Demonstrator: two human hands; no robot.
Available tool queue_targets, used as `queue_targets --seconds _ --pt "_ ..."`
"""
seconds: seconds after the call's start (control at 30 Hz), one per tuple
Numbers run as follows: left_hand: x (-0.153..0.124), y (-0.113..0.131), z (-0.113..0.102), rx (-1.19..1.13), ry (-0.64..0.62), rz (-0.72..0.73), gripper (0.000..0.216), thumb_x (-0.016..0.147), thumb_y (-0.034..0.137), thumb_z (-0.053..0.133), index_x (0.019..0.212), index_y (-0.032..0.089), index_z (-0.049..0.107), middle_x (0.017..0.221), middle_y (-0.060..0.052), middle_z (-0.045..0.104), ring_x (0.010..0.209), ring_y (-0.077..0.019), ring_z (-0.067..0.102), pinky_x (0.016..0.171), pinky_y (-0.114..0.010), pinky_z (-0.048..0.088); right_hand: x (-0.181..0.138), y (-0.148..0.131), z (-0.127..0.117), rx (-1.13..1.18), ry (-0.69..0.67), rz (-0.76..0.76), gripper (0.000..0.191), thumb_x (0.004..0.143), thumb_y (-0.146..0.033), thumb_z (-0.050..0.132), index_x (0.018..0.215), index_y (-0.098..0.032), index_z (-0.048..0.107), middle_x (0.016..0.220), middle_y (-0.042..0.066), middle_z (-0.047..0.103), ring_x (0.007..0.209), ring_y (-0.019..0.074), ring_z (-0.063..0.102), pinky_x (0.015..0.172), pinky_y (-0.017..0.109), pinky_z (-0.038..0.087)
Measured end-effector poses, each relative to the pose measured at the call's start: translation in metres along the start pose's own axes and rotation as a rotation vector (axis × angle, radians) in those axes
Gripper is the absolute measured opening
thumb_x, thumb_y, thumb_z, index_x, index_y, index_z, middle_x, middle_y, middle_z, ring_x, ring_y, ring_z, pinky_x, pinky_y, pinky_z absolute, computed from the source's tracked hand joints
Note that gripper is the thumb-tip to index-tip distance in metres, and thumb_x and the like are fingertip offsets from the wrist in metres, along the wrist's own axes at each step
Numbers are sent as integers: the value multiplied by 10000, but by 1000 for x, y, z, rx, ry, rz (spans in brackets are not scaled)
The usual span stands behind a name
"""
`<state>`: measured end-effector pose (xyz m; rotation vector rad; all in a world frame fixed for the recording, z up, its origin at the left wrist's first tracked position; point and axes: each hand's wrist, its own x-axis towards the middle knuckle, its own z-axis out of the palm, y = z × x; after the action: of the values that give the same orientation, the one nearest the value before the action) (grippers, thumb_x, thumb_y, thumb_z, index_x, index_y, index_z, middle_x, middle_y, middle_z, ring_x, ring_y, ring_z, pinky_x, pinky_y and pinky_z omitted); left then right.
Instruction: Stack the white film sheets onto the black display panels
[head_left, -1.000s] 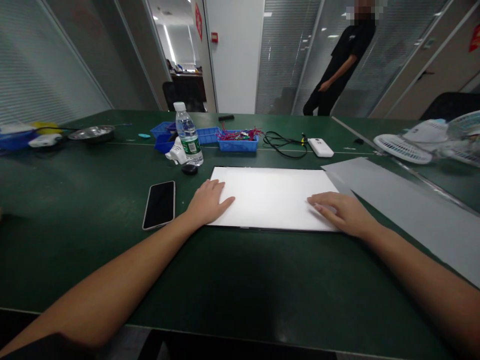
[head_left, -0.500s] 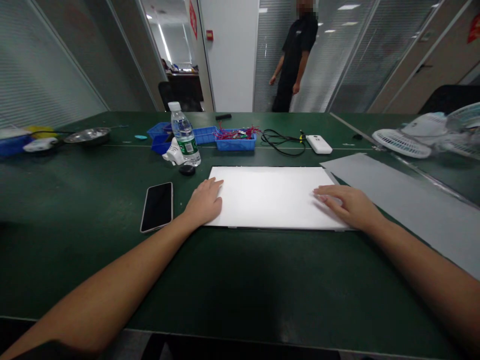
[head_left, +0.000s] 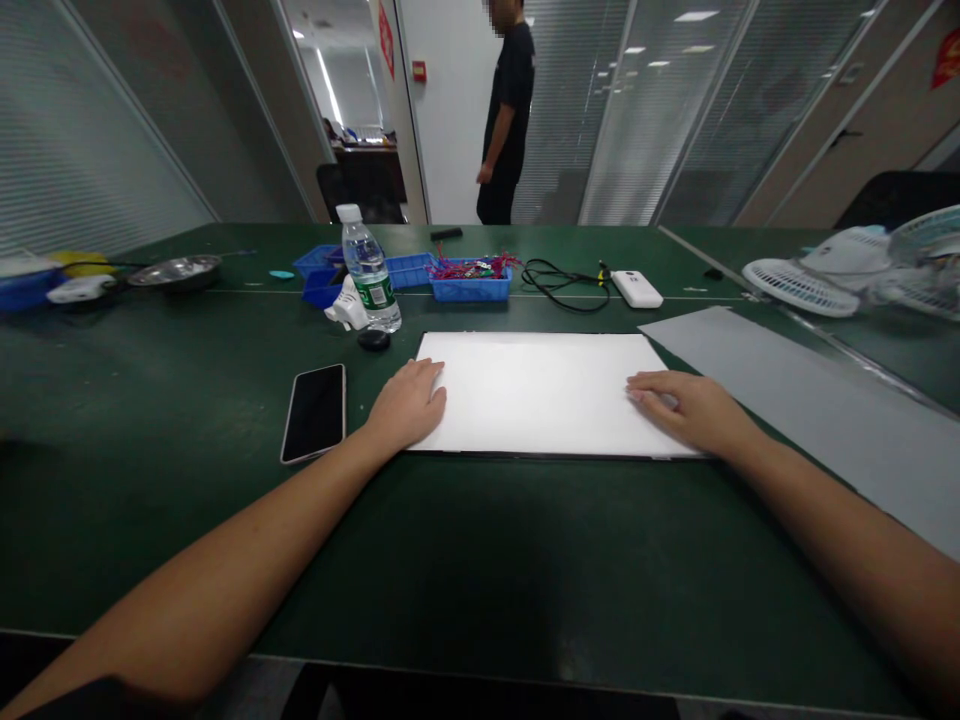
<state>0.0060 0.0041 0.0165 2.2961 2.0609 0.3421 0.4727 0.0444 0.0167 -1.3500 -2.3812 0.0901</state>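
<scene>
A flat white panel [head_left: 540, 392] with a thin dark edge lies on the green table [head_left: 465, 560] in front of me. My left hand [head_left: 406, 405] rests flat on its near left corner, fingers stretched out. Over on the panel's right edge my right hand [head_left: 690, 410] lies flat too, fingers extended and pointing left. Neither hand holds anything.
A black phone [head_left: 315, 411] lies left of the panel, with a water bottle [head_left: 368, 268] and blue trays [head_left: 469, 280] behind it. A grey sheet [head_left: 810, 400] stretches along the right, a white fan [head_left: 847, 265] beyond it. A cable and white box [head_left: 637, 288] sit behind. A person in black [head_left: 506, 110] stands at the far doorway.
The person in black has walked left across the background. My hands have shifted slightly on the panel's edges and still lie flat. The view has dropped a little.
</scene>
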Motion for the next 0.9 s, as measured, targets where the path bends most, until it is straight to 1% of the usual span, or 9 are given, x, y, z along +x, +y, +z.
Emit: queue_targets --seconds 0.17,0.27,0.4,0.57,0.67,0.9 --pt "-1 3 -4 7 -17 -22 607 1063 387 433 1581 104 577 1691 -186 532 1612 -360 456 1330 -512 388 0 3 2 -5 5 -52 397 1064 -523 565 1184 -278 853 1292 65 811 1223 326 762 1098 610 600" --pt "-2 4 -5 -1 -13 -18 614 1062 407 423 1576 107 579 1695 -192 525 1608 -365 461 1308 -527 415 -1 5 2 0 14 -76 379 1065 -508 570 1182 -286 854 1300 60 808 1232 323 759 1096 605 605" --pt "-2 5 -7 -14 -9 -26 623 1061 421 426 1567 95 586 1704 -205 508 1592 -366 483 1299 -517 427 -1 5 2 1 9 -87 381 1067 -500 564 1178 -280 854 1295 64 810 1227 319 761 1091 598 608" --pt "-2 5 -7 -3 -2 -30 586 1052 412 454 1533 122 622 1704 -186 514 1579 -347 501 1298 -502 430 0 3 2 17 10 -83 376 1062 -495 570 1171 -273 853 1295 66 810 1235 315 758 1088 594 609" --pt "-1 3 -5 4 0 -26 576 1047 395 463 1521 117 638 1697 -189 520 1585 -339 495 1311 -481 412 -1 2 2 16 26 -92 377 1062 -497 573 1162 -266 853 1278 67 816 1215 306 767 1084 574 614" --pt "2 -5 0 13 -5 1 582 1022 322 454 1545 136 629 1690 -163 539 1596 -328 478 1338 -492 371 -1 -2 0 26 34 -104 371 1059 -490 568 1158 -278 856 1264 67 819 1203 313 771 1083 582 615"
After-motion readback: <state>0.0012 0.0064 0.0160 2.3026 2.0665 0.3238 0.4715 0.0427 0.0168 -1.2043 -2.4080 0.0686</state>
